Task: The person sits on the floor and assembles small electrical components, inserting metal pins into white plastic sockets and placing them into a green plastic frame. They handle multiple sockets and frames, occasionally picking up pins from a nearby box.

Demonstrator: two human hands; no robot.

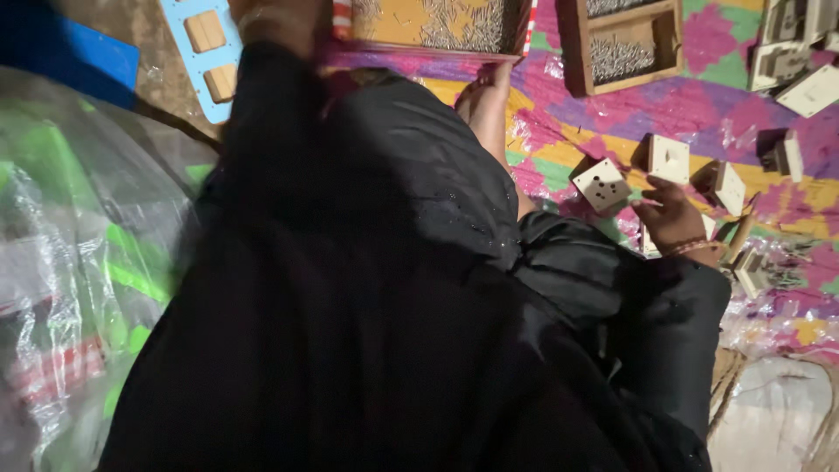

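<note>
My right hand [671, 217], with a bangle at the wrist, rests palm down on the colourful mat [603, 131]. Its fingers are loosely bent and nothing shows in them. It lies between white square socket plates: one with round holes [601, 184] to its left, one [669, 158] just above it and another [729, 187] to its right. My left hand [273, 21] reaches up to the top edge, beside a tray of small metal pins [437, 24]. Its fingers are cut off by the frame. My black sleeves and robe fill the middle of the view.
A bare foot [486, 98] sticks out below the pin tray. A wooden box of pins [622, 52] stands at the top right, with more white parts [808, 87] beyond it. A light blue frame with wooden squares [203, 54] lies top left. Clear plastic bags [79, 262] lie at the left.
</note>
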